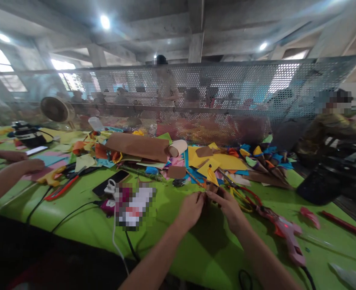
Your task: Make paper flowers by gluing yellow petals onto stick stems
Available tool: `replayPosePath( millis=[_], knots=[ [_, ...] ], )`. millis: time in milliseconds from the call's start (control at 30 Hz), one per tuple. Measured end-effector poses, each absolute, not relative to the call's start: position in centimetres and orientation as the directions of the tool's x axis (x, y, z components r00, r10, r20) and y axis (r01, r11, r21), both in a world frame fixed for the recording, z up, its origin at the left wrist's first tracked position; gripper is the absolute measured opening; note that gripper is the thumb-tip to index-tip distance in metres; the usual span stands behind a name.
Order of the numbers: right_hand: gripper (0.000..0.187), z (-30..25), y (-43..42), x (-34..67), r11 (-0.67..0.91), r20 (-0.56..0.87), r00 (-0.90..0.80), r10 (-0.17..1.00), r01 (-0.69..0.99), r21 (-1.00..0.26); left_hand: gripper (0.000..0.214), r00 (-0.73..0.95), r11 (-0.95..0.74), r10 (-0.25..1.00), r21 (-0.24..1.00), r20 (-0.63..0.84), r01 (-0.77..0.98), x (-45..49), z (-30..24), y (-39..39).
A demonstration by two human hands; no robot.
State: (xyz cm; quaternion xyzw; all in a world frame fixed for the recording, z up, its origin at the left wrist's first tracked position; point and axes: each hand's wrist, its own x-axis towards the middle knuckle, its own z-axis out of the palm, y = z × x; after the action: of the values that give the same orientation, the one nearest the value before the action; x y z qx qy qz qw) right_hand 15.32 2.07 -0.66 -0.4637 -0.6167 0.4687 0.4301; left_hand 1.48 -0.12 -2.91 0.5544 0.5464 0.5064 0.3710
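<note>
Over the green tabletop (171, 245), both hands pinch a small paper piece with a yellow pointed top (212, 176) and a brown wrapped lower part. My left hand (192, 209) grips it from the left, fingers closed. From the other side, my right hand (228, 204) closes its thumb and fingers on the brown part. The fingers hide its lower end. Scissors (252, 194) lie just beyond my right hand. To the right rests a pink hot glue gun (291, 237) with a small red light.
Coloured paper sheets (226, 159), a brown paper roll (138, 146) and similar paper cones (264, 159) cover the table's far side. Left lie a phone (111, 183), a power strip (113, 203) with cords, and red-handled scissors (63, 188). Another person's hands (29, 166) are farther left.
</note>
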Motion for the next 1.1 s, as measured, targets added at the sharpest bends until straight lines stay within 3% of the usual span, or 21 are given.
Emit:
replayPosePath(
  millis=[67,133,233,300,433,633,733,900,1000,1100],
  knots=[
    [0.033,-0.9,2.7,16.0,0.138,0.094,-0.179,0.979,0.249,-0.959,0.022,-0.205,-0.153,0.942,0.885,0.265,0.439,0.1,-2.1,0.1],
    [0.031,-1.3,3.3,16.6,0.155,0.096,-0.18,0.979,0.344,-0.926,0.006,-0.264,-0.125,0.875,0.717,0.405,0.686,-1.4,-1.3,0.6],
    [0.029,-2.0,3.8,16.7,0.185,0.098,-0.196,0.976,0.497,-0.847,0.029,-0.26,0.002,0.867,0.518,0.426,0.855,-3.0,-0.8,1.6],
    [0.027,-2.2,3.7,16.6,0.197,0.09,-0.206,0.974,0.591,-0.782,0.045,-0.246,0.058,0.902,0.465,0.356,0.884,-3.7,-1.1,2.3],
    [0.029,-2.2,3.1,16.6,0.213,0.076,-0.217,0.973,0.727,-0.653,0.035,-0.245,0.078,0.926,0.49,0.287,0.868,-4.5,-2.3,3.2],
    [0.044,-1.4,2.3,16.7,0.206,0.078,-0.194,0.978,0.826,-0.524,0.025,-0.2,-0.044,0.917,0.588,0.344,0.808,-5.0,-2.3,3.2],
    [0.043,-1.0,2.1,16.7,0.242,0.205,-0.164,0.965,0.855,-0.458,0.026,-0.154,-0.19,0.908,0.711,0.39,0.677,-4.4,-2.1,2.7],
    [0.017,-0.3,2.0,16.8,0.529,0.542,-0.202,0.815,0.641,-0.557,0.024,-0.137,-0.298,0.912,0.854,0.386,0.425,-2.5,-2.7,1.5],
    [0.008,0.0,1.8,16.7,0.637,0.631,-0.193,0.751,0.462,-0.617,0.022,-0.132,-0.33,0.902,0.853,0.412,0.404,-1.8,-3.0,1.2],
    [0.011,0.2,1.5,16.5,0.677,0.657,-0.199,0.727,0.363,-0.64,0.017,-0.116,-0.351,0.889,0.824,0.442,0.444,-1.5,-3.2,1.2]
  ],
)
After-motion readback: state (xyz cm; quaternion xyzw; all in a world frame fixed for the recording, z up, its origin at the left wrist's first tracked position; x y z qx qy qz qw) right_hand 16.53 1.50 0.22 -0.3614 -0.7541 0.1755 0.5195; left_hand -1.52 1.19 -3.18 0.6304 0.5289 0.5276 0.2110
